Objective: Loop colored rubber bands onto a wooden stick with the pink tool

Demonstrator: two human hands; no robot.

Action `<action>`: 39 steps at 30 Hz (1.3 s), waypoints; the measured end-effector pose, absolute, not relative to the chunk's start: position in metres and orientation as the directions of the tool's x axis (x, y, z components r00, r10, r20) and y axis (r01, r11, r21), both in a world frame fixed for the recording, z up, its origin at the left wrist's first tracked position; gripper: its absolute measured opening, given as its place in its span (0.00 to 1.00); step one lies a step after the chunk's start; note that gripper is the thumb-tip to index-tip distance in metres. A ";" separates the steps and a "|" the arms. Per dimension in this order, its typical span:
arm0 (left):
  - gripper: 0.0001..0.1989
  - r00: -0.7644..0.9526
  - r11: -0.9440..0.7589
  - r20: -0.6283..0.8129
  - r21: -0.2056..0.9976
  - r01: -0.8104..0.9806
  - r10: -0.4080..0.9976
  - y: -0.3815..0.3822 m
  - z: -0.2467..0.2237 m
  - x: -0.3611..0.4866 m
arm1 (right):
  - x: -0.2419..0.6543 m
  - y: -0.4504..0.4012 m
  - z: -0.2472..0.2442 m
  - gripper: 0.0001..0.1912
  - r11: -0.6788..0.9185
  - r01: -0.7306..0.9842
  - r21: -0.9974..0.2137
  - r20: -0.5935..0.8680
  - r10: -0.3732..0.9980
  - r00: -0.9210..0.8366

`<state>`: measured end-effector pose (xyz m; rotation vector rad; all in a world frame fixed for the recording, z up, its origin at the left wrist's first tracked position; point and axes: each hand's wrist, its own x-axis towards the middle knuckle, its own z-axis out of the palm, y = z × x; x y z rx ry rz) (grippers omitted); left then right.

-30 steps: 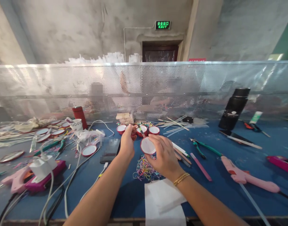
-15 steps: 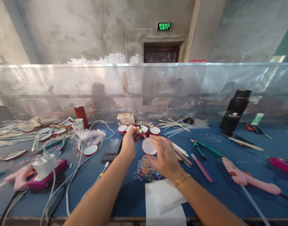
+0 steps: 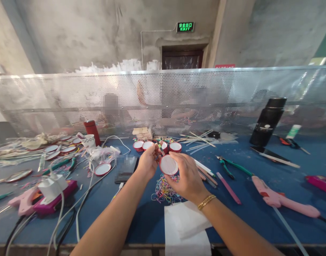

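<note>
My right hand (image 3: 188, 174) grips a small round drum-like disc (image 3: 169, 165) with a white face and a red rim, thumb below and fingers on its right side. A short narrow stick (image 3: 162, 150) with a greenish end stands at the disc's upper rim; whether it is fixed there I cannot tell. At the stick's upper end, the fingers of my left hand (image 3: 149, 160) are pinched together. Under the disc lies a tangle of coloured strings (image 3: 165, 190). Behind my hands sit several similar red-rimmed discs (image 3: 175, 147).
Pliers (image 3: 225, 168), a pink glue gun (image 3: 275, 195) and a black bottle (image 3: 268, 122) are on the right. White paper (image 3: 187, 227) lies in front. Cables, a power strip (image 3: 54, 199) and a red bottle (image 3: 91, 132) occupy the left. A perforated metal screen (image 3: 141, 85) stands behind.
My left fingers have drawn closer together around the stick's upper end. The disc stays in my right hand, almost unmoved. The view has shifted slightly.
</note>
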<state>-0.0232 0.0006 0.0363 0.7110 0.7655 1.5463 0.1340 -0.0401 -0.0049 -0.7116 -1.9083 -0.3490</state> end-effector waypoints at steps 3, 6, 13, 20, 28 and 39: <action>0.09 -0.099 -0.080 0.026 0.802 -0.592 0.995 0.000 0.037 -0.023 | 0.134 -0.040 -0.005 0.32 0.782 0.619 -0.077 0.893 0.330 -0.306; 0.14 -0.087 -0.082 0.040 0.822 -0.564 0.995 0.000 0.036 -0.024 | 0.134 -0.039 -0.006 0.33 0.765 0.640 -0.077 0.897 0.334 -0.290; 0.16 0.057 -0.076 0.094 0.965 -0.251 0.994 -0.007 0.031 -0.018 | 0.142 -0.026 -0.008 0.29 0.675 0.729 -0.113 0.928 0.334 -0.166; 0.18 0.075 -0.188 0.191 0.981 -0.039 0.979 -0.008 0.028 -0.013 | 0.151 -0.018 -0.009 0.36 0.692 0.708 -0.142 0.909 0.375 -0.184; 0.19 -0.017 -0.179 0.179 0.984 -0.001 0.984 0.002 0.027 -0.019 | 0.162 -0.008 -0.013 0.38 0.582 0.775 -0.246 0.838 0.529 -0.131; 0.22 -0.020 -0.169 0.170 0.985 0.034 0.985 0.002 0.024 -0.018 | 0.178 0.002 -0.012 0.29 0.579 0.774 -0.255 0.741 0.631 -0.229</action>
